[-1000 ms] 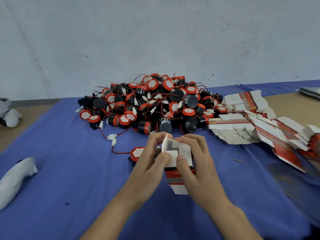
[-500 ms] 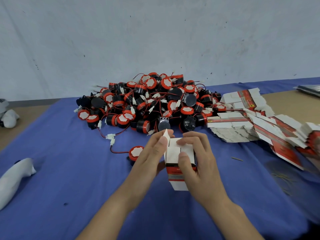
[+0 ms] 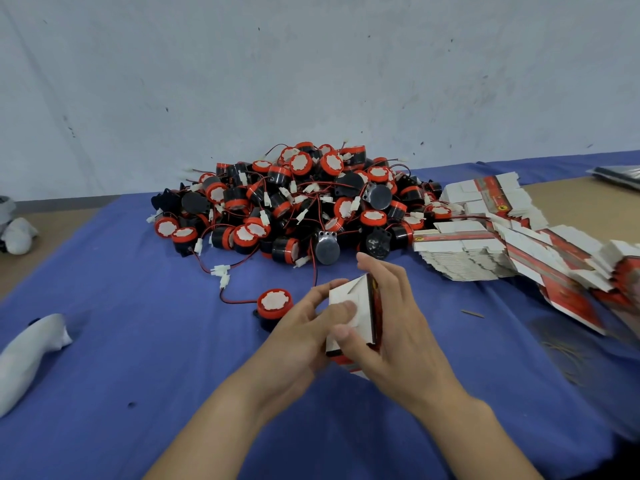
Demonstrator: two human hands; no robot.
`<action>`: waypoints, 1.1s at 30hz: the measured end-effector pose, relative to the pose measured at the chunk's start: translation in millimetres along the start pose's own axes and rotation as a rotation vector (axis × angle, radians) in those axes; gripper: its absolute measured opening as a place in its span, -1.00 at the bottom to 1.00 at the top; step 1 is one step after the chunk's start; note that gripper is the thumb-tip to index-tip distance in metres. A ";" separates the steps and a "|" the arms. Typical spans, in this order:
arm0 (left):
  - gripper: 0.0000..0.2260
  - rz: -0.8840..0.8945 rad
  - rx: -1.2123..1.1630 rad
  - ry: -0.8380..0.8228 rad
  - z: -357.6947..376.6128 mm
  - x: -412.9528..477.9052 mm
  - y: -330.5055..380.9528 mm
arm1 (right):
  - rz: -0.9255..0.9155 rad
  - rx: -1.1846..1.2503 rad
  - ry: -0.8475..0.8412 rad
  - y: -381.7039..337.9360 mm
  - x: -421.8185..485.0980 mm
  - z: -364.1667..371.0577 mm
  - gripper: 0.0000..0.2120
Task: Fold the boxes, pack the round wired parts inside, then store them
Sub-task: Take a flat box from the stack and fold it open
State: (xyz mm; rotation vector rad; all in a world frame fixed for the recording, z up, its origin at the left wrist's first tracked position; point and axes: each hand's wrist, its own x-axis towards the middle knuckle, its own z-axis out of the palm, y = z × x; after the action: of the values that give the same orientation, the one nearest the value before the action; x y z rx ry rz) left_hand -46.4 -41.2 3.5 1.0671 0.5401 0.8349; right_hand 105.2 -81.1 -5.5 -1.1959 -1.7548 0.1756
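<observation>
Head view, looking down at a counter (image 3: 571, 206) covered by a blue cloth (image 3: 138, 358). Both hands hold one small box (image 3: 363, 306) just above the cloth, near centre. The box is white card with red and black print, partly folded, its white flap end facing the camera. The left hand (image 3: 301, 336) grips the box from the left side, thumb pressed flat on the white flap, fingers curled round the far left edge. The right hand (image 3: 398, 327) grips it from the right, thumb on the lower white face and fingers wrapped over the printed side and top corner. Just left of the hands a single round part (image 3: 274, 304) lies on the cloth, red rim with white face up, its red wire running to a white plug (image 3: 221, 271). Behind the hands is a pile of round wired parts (image 3: 301, 206), black bodies with red caps and tangled red and black wires. To the right of the pile, flat boxes (image 3: 464, 254) lie stacked and fanned out toward the right edge. A thin stick (image 3: 471, 313) lies on the cloth near them. A white cloth-like object (image 3: 31, 344) lies at the left edge; what it is cannot be told. A pale grey wall (image 3: 311, 81) stands behind.
</observation>
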 end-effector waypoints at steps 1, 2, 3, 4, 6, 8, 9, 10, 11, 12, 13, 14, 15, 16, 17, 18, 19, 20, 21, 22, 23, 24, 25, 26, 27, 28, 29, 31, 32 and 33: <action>-0.55 -0.007 -0.012 0.004 -0.2 -0.3 -0.4 | -0.005 -0.016 -0.012 -0.7 -0.2 -0.1 -0.28; -0.55 -0.012 -0.018 0.009 -0.1 0.0 -0.4 | -0.020 -0.035 -0.014 -1.4 -0.3 0.0 -0.26; -0.56 -0.014 -0.015 0.017 -0.3 0.7 -1.6 | -0.045 -0.058 -0.014 -1.9 -0.7 0.4 -0.25; -0.57 -0.014 -0.001 0.032 -0.3 1.7 -2.9 | -0.073 -0.089 -0.018 -2.5 -1.5 1.5 -0.24; -0.61 -0.010 0.037 0.062 -0.3 3.0 -5.3 | -0.106 -0.154 -0.039 -3.4 -3.2 4.2 -0.24; -0.62 -0.008 0.035 0.037 -0.2 2.1 -5.5 | -0.105 -0.172 -0.028 -3.3 -3.4 5.3 -0.26; -0.62 -0.010 0.013 0.003 0.4 0.7 -4.0 | -0.105 -0.156 -0.005 -2.8 -2.8 4.8 -0.27; -0.62 -0.017 -0.011 -0.029 1.3 -0.8 -1.5 | -0.103 -0.128 0.022 -1.5 -2.1 3.7 -0.29; -0.63 -0.026 -0.034 -0.053 1.9 -2.0 0.6 | -0.102 -0.103 0.045 0.1 -1.4 2.6 -0.31; -0.64 -0.035 -0.055 -0.066 2.5 -2.5 2.1 | -0.103 -0.093 0.062 1.5 -1.1 1.7 -0.32; -0.65 -0.034 -0.066 -0.067 2.7 -2.4 2.0 | -0.107 -0.096 0.070 2.4 -1.1 1.1 -0.32; -0.64 -0.031 -0.069 -0.059 3.1 -2.1 1.4 | -0.110 -0.101 0.070 3.0 -1.7 0.7 -0.32; -0.64 -0.028 -0.065 -0.050 3.1 -1.5 0.5 | -0.107 -0.101 0.065 3.0 -2.1 0.5 -0.33; -0.65 -0.026 -0.059 -0.044 3.3 -1.4 0.6 | -0.101 -0.097 0.059 3.0 -2.2 0.3 -0.34; -0.67 -0.026 -0.055 -0.046 3.7 -2.0 1.4 | -0.096 -0.093 0.053 3.1 -2.3 0.1 -0.35; -0.68 -0.029 -0.053 -0.053 4.5 -3.1 4.3 | -0.093 -0.092 0.052 3.2 -1.8 -0.3 -0.37; -0.67 -0.034 -0.047 -0.054 4.7 -3.4 7.4 | -0.092 -0.093 0.056 3.5 -1.1 -1.0 -0.37; -0.65 -0.033 -0.036 -0.048 4.0 -3.3 10.3 | -0.091 -0.097 0.062 4.3 -0.5 -2.0 -0.37; -0.63 -0.012 -0.014 -0.027 3.1 -3.0 13.7 | -0.088 -0.103 0.066 5.4 0.2 -3.1 -0.37; -0.63 0.030 0.001 0.014 2.2 -2.3 17.7 | -0.083 -0.113 0.065 6.6 0.9 -4.4 -0.35; -0.61 0.072 -0.010 0.065 0.2 -1.4 21.7 | -0.074 -0.122 0.057 7.7 1.4 -5.5 -0.33; -0.57 0.113 -0.028 0.113 -1.5 -0.6 26.0 | -0.057 -0.115 0.038 8.3 1.6 -6.5 -0.31; -0.55 0.170 0.014 0.151 -3.6 -0.6 28.8 | -0.029 -0.078 0.013 8.0 1.6 -6.6 -0.29; -0.56 0.231 0.139 0.199 -4.6 -1.5 30.6 | 0.013 -0.006 -0.015 7.5 1.1 -5.8 -0.26; -0.61 0.305 0.350 0.251 -4.9 -3.1 30.7 | 0.065 0.090 -0.038 7.7 0.2 -4.4 -0.24; -0.65 0.388 0.574 0.278 -3.4 -6.6 30.7 | 0.121 0.179 -0.052 9.3 -0.5 -2.2 -0.21; -0.65 0.471 0.763 0.265 -1.9 -9.1 28.1 | 0.176 0.241 -0.063 11.7 -1.4 -0.3 -0.18; -0.62 0.560 1.013 0.193 2.4 -14.3 22.2 | 0.260 0.301 -0.091 18.1 -2.1 1.7 -0.09; -0.61 0.577 1.130 0.159 3.9 -16.5 18.7 | 0.288 0.308 -0.123 21.3 -2.0 1.4 -0.07; -0.57 0.587 1.245 0.127 4.0 -18.0 15.4 | 0.311 0.300 -0.163 23.8 -1.9 0.7 -0.12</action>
State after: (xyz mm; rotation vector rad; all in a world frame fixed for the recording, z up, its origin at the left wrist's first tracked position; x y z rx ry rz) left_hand -59.1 -54.3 19.1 2.4005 0.9083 1.0830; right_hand 120.0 -70.2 -20.9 -1.2497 -1.6000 0.7132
